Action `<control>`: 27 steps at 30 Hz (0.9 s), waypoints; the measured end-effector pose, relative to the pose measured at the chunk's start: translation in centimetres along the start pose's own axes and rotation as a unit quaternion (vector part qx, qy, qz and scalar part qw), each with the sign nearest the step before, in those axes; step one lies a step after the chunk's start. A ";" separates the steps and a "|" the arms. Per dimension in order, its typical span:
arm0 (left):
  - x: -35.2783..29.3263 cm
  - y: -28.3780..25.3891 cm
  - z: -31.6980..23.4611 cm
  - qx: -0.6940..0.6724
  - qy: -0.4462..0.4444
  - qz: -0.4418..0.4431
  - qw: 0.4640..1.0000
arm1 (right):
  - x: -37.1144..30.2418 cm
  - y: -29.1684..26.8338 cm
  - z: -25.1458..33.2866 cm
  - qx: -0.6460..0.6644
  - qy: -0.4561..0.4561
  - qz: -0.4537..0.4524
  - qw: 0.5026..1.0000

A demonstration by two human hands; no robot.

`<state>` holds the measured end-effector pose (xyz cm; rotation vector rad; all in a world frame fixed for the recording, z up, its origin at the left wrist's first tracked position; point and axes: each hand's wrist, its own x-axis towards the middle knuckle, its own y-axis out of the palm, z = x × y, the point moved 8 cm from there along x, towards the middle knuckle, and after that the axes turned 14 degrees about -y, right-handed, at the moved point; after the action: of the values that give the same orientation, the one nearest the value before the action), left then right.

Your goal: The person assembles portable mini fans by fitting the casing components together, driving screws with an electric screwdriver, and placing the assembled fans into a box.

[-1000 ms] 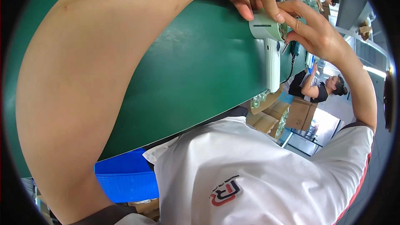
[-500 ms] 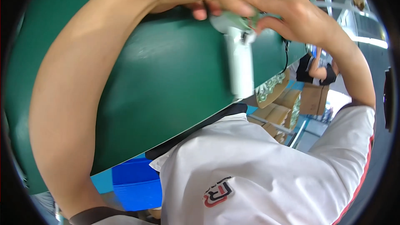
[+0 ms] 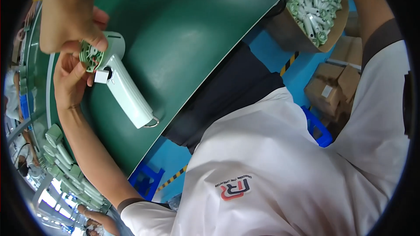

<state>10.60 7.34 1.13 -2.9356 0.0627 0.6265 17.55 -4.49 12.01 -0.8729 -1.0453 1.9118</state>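
The green counter (image 3: 188, 30) spreads beneath both grips and off to their right. Well below and right of them is the white shirt (image 3: 262, 166), with black trousers (image 3: 232, 91) between it and the counter's edge. Far to the right of the grips, past that edge, an open carton (image 3: 343, 26) holds a heap of pale green and white parts (image 3: 313, 13); a brown box (image 3: 323, 88) sits below it. Below the grips, left of the left forearm, lies a row of pale devices (image 3: 75, 172).

The device (image 3: 129, 94) has its round green head in both grips, and its white handle slants down and right from them over the counter; I cannot tell whether it touches. The right grip (image 3: 72, 26) holds the head from above, thumb on the rim. The left grip (image 3: 72, 81), just beneath, is narrowed on the head's lower left. A white block (image 3: 101, 77) is just beside the left grip's fingertips, near the handle's top. Farthest from the grips on the device, a metal ring (image 3: 153, 123) hangs at the handle's end.
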 end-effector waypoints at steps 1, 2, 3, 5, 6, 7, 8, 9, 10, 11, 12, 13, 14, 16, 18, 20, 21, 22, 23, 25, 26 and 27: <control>-1.2 -1.0 0.1 0.011 -0.024 -0.006 1.000 | 0.3 -0.6 0.4 0.004 -0.018 -0.014 1.000; 0.0 0.1 0.1 0.016 -0.023 0.005 1.000 | -0.7 -0.5 0.2 0.010 -0.009 -0.015 1.000; 1.0 0.9 -0.2 -0.005 0.008 -0.011 1.000 | -1.7 -0.5 -0.3 0.014 -0.002 -0.014 1.000; 1.1 1.7 -0.5 -0.035 0.017 -0.019 0.999 | -2.5 -0.4 -0.7 0.016 -0.007 -0.015 1.000; 1.0 3.0 -1.0 -0.062 0.033 -0.044 0.997 | -2.4 -0.3 -0.9 0.007 -0.013 -0.015 1.000; -0.4 3.4 -0.9 -0.087 0.044 -0.081 0.992 | -1.4 -0.3 -0.5 -0.003 -0.034 -0.016 0.999; -1.3 2.5 0.3 -0.072 0.024 -0.076 0.994 | -0.6 -0.4 0.0 -0.013 -0.054 -0.015 0.998; -1.4 2.0 1.1 -0.061 0.012 -0.063 0.996 | -0.7 -0.6 0.5 -0.026 -0.061 -0.009 0.998; -1.5 2.4 0.8 -0.043 0.026 -0.066 0.997 | -0.9 -0.5 0.9 -0.034 -0.072 -0.004 0.997; -1.4 2.6 0.8 -0.059 0.010 -0.066 0.996 | -0.9 -0.4 1.2 -0.043 -0.082 0.003 0.996; -0.8 4.0 -0.7 -0.044 0.043 -0.045 0.997 | -1.4 -0.3 1.4 -0.054 -0.085 0.011 0.995; -0.9 4.9 -1.9 -0.028 0.071 -0.032 0.997 | -1.4 -0.1 1.7 -0.064 -0.097 0.018 0.993; -0.6 4.8 -2.1 -0.017 0.067 -0.009 0.998 | -1.4 0.1 1.9 -0.073 -0.109 0.025 0.991; 0.1 4.8 -2.7 0.008 0.074 0.019 0.997 | -1.3 0.3 2.5 -0.093 -0.129 0.040 0.986; 0.7 5.0 -2.9 0.003 0.075 0.046 0.996 | -1.3 0.5 2.9 -0.112 -0.138 0.055 0.982; 1.6 6.0 -2.7 -0.037 0.071 0.075 0.994 | -1.8 1.5 1.7 -0.083 -0.041 0.072 0.993; 1.1 6.6 -3.0 -0.039 0.084 0.064 0.994 | -2.1 2.4 0.9 -0.049 0.047 0.077 0.995; 1.1 6.2 -3.1 -0.014 0.082 0.051 0.995 | -2.3 1.9 1.1 -0.040 0.040 0.034 0.998; 1.0 5.8 -3.2 0.012 0.080 0.038 0.996 | -2.4 1.9 1.0 -0.045 0.042 0.037 0.997; 1.0 6.3 -3.5 0.003 0.097 0.042 0.994 | -2.7 1.5 0.9 -0.050 0.016 0.014 0.999; 0.8 6.5 -3.6 -0.005 0.106 0.045 0.993 | -3.3 1.6 0.9 -0.050 -0.023 -0.033 0.998; 0.8 6.5 -3.7 -0.002 0.101 0.047 0.994 | -4.7 1.2 0.2 -0.074 -0.059 -0.112 0.989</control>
<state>12.32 0.39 3.34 -3.0032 0.2214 0.3384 19.20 -9.07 11.97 -0.6953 -1.3124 1.7310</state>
